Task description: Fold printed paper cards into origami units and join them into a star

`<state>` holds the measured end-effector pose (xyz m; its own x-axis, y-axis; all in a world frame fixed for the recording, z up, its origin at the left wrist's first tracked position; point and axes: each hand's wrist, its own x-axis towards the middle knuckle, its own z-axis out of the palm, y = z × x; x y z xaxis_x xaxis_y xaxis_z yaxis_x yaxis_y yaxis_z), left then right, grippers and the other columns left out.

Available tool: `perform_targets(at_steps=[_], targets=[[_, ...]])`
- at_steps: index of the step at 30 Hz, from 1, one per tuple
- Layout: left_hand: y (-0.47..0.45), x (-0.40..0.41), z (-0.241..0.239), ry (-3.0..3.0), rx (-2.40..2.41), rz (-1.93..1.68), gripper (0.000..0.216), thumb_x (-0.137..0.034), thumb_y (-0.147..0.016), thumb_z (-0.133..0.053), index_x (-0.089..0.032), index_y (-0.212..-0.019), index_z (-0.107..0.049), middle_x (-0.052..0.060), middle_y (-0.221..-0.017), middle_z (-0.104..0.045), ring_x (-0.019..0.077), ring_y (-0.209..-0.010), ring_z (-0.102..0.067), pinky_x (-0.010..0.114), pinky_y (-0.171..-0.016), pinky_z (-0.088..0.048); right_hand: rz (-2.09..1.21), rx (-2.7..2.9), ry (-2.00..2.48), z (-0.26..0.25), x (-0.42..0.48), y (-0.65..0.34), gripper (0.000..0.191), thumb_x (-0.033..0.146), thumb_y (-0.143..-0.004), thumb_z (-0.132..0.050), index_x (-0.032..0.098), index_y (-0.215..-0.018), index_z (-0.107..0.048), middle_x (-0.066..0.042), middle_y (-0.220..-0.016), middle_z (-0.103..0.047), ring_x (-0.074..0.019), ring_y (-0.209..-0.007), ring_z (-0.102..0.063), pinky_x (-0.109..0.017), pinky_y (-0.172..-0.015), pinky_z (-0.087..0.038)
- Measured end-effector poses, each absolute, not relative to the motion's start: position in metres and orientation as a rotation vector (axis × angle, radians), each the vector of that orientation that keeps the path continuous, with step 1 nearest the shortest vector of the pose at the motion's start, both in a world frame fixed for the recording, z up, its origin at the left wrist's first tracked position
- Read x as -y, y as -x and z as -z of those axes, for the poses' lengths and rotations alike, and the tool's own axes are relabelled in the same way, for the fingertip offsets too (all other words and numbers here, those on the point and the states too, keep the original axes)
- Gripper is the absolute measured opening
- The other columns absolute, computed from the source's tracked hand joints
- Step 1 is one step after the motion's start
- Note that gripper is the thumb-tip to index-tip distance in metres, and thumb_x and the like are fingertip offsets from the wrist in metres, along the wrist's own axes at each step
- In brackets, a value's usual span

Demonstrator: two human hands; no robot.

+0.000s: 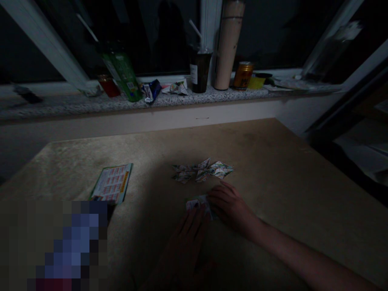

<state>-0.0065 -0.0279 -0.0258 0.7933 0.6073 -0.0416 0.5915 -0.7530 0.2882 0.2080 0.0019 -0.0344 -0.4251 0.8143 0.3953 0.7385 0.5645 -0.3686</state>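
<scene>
A small folded piece of printed paper [195, 203] lies on the tan table [273, 169] in dim light. My left hand [184, 238] rests flat below it, fingers stretched toward the paper and touching its near edge. My right hand [228, 206] comes in from the right, its fingers curled and pressing on the paper's right side. Just beyond lies a cluster of several folded paper shapes [202, 169], apart from both hands.
A printed leaflet [112, 184] lies at the left of the table. On the stone windowsill [75, 103] behind stand a green bottle [121, 72], a dark cup with a straw [199, 70], a tall beige tumbler [228, 46], a can [242, 74] and wrappers.
</scene>
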Motion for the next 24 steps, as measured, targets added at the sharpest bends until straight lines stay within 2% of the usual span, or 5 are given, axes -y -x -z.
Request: perform_targets(at_steps=[12,17,24], targets=[[0.0059,0.0284,0.0249,-2.685,-0.928,-0.087,0.088,-0.046,-0.081,-0.053,-0.015,-0.146,-0.002,0.008,-0.152,-0.005,0.0302,-0.137,-0.006,0.045,-0.11,-0.017,-0.104,2.3,1.261,0.0354,-0.0013,-0.2067,0.025,0.019,-0.087,-0.053,0.025,-0.111,-0.058,-0.002,-0.107,-0.065,-0.02,-0.105,-0.055,-0.051,-0.105,-0.026],[0.0064,0.0299,0.0258,-2.673,-0.93,-0.087,0.09,-0.049,-0.08,-0.055,-0.015,-0.146,-0.004,0.008,-0.152,-0.005,0.0303,-0.137,-0.008,0.045,-0.11,-0.017,-0.151,2.238,1.375,0.0288,0.0007,-0.209,0.036,0.018,-0.083,-0.056,0.022,-0.119,-0.052,-0.006,-0.11,-0.062,-0.0222,-0.108,-0.054,-0.053,-0.106,-0.023],[0.0057,0.0309,0.0278,-2.67,-0.955,-0.118,0.086,-0.05,-0.08,-0.054,-0.02,-0.146,-0.007,0.008,-0.153,-0.005,0.0326,-0.137,-0.01,0.048,-0.108,-0.02,-0.194,2.163,1.453,0.0283,0.0005,-0.2131,0.032,0.024,-0.079,-0.061,0.019,-0.109,-0.055,-0.009,-0.105,-0.06,-0.0239,-0.105,-0.054,-0.053,-0.105,-0.024]])
